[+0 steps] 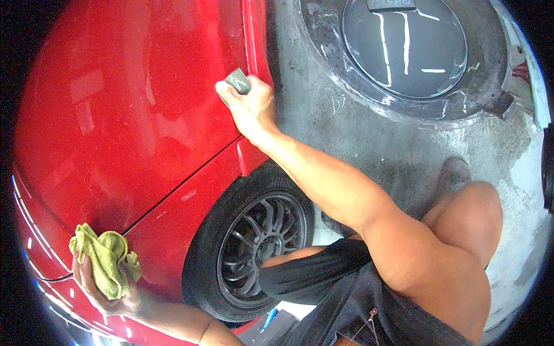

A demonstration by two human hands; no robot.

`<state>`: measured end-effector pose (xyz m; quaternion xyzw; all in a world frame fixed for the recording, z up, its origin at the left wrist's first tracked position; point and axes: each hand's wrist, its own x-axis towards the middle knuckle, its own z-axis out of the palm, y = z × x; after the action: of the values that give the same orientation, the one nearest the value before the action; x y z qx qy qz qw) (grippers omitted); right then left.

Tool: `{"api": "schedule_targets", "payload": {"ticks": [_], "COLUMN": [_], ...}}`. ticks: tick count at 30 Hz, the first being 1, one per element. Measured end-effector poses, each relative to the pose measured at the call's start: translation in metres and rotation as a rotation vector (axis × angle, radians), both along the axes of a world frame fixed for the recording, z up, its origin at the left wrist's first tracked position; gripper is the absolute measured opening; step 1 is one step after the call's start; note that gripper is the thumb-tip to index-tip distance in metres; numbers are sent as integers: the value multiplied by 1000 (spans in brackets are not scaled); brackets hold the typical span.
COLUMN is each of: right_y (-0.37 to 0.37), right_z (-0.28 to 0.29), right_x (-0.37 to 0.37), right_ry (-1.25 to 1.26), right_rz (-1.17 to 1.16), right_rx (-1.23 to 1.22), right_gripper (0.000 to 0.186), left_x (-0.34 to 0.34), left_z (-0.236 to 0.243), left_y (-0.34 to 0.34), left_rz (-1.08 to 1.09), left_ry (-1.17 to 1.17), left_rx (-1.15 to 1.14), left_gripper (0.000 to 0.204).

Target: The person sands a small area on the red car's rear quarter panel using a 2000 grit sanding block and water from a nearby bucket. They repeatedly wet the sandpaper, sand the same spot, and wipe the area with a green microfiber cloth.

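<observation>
My right hand (pixel 255 109) grips a small grey-green block (pixel 238 81), fingers wrapped round it, at the lower edge of a red car door (pixel 138 109). Whether the block is a sponge or something firmer I cannot make out. At the lower left, my left hand (pixel 124 301) is closed on a crumpled yellow-green cloth (pixel 105 262), next to the red bodywork above the wheel. A narrow dark seam runs across the panels between the two hands.
A black tyre with a dark multi-spoke wheel (pixel 266 245) stands close by my bent knee (pixel 294 282). To the upper right, a round dark stool (pixel 404 52) with a glossy seat sits on the stained grey concrete floor (pixel 358 138). Something blue (pixel 269 319) lies beneath the wheel.
</observation>
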<state>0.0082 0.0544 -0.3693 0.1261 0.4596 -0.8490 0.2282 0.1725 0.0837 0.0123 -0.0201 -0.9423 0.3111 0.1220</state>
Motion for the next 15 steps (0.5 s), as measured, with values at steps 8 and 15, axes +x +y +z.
{"api": "schedule_targets", "payload": {"ticks": [8,15], "right_y": [-10,-11], "right_z": [3,6], "right_x": [0,-13], "right_ry": [-24,-53], "right_rz": [-38,-33], "right_rx": [-23,-39], "right_gripper": [43,43], "left_x": [3,2], "left_z": [5,2], "left_y": [1,3], "left_rz": [12,15], "left_ry": [-10,-14], "left_rx": [-24,-2], "left_gripper": [62,61]}}
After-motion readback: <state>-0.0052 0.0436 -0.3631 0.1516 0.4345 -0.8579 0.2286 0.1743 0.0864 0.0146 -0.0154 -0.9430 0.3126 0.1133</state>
